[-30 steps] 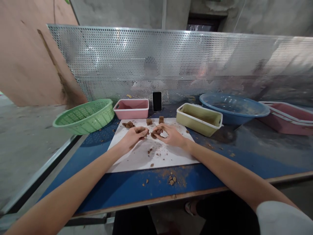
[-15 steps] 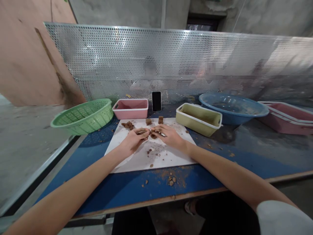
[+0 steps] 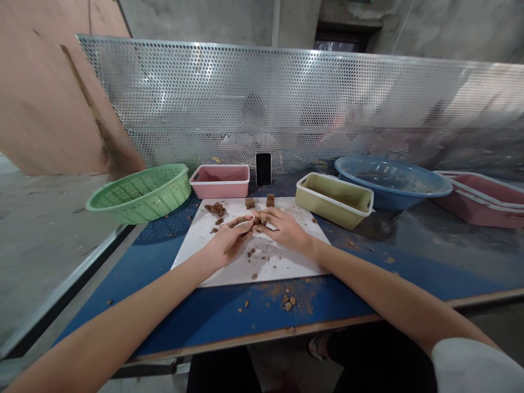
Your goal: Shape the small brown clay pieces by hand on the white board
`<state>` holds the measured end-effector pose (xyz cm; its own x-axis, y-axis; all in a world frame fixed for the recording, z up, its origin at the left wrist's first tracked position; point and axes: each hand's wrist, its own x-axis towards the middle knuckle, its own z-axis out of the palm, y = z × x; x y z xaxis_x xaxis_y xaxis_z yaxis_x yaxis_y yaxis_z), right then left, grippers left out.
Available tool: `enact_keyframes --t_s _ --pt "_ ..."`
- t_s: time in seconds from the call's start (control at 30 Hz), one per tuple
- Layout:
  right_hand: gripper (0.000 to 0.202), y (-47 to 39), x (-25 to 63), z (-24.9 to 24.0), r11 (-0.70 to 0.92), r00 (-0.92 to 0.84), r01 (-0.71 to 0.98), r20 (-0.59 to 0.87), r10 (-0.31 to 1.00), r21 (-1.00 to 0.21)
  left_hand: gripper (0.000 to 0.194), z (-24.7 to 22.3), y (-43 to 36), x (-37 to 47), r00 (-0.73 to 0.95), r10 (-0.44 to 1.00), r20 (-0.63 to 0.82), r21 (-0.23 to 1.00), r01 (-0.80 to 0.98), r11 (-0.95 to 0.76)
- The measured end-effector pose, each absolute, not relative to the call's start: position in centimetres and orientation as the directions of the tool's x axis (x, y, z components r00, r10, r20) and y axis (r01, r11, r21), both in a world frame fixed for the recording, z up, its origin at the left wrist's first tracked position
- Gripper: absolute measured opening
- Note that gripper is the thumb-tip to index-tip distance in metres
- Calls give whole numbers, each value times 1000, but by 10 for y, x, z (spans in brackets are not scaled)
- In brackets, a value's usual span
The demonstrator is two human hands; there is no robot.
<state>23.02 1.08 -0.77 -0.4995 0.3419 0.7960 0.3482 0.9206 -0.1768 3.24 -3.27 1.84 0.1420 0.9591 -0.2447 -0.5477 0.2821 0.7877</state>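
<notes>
Over a white board strewn with brown crumbs, my left hand and my right hand meet fingertip to fingertip. Between them is a small brown clay-like lump, gripped by the fingers of both hands and partly hidden by them. Two small brown blocks, a left one and a right one, stand just beyond the hands at the board's far edge. A crumbly brown heap lies at the board's far left corner.
Behind the board stand a green basket, a pink bin, a phone, an olive bin and a blue basin. Stacked pink bins are far right. Brown bits lie near the table's front edge.
My fingers have shifted slightly around the lump, and the dark gap under my right fingers has closed up. Small crumbs by the heap now show beyond my left hand.
</notes>
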Motion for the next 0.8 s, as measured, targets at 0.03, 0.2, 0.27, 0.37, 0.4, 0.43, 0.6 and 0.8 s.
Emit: enact_keyframes --t_s 0.03,0.2,0.27,0.37,0.4,0.43,0.6,0.8 --pt "37 11 230 -9 921 -505 354 797 332 -160 19 18 -33 33 141 958 -250 783 -552 286" --pt "36 15 233 -12 908 -576 415 754 317 -64 15 18 -33 32 132 957 -259 787 -546 288" --pt "37 15 235 -11 898 -612 440 731 301 -2 15 18 -32 31 146 958 -248 796 -533 287" --pt "35 14 236 -6 880 -687 459 678 263 123 15 19 -31 31 144 957 -252 803 -520 290" --pt "34 13 236 -5 874 -711 459 656 254 161 16 19 -31 30 141 957 -255 806 -515 291" --pt "34 12 235 -3 869 -731 457 636 246 190 17 20 -31 30 136 958 -254 812 -509 287" --pt "34 10 233 0 856 -763 459 599 243 238 23 23 -31 27 117 972 -205 869 -436 235" --pt "30 12 233 0 890 -765 432 581 278 144 29 22 -29 24 103 971 -218 892 -384 240"
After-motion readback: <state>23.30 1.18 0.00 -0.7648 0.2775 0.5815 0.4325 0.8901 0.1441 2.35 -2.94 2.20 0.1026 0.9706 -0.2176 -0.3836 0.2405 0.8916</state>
